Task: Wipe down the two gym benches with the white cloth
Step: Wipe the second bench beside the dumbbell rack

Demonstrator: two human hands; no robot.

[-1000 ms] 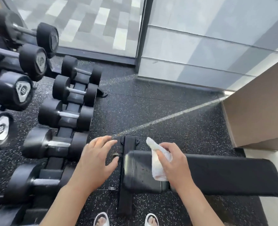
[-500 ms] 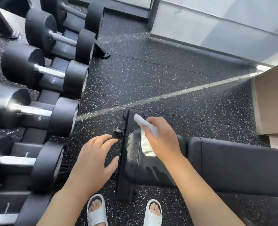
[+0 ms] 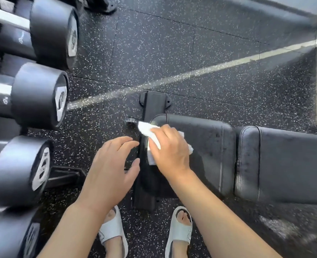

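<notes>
White cloth [image 3: 150,138] lies pressed on the left end of a black gym bench [image 3: 209,146], pinned under the right hand [image 3: 169,150], fingers curled over it. At nine o'clock, the left hand [image 3: 109,170] hovers, fingers loosely spread, holding nothing.
</notes>
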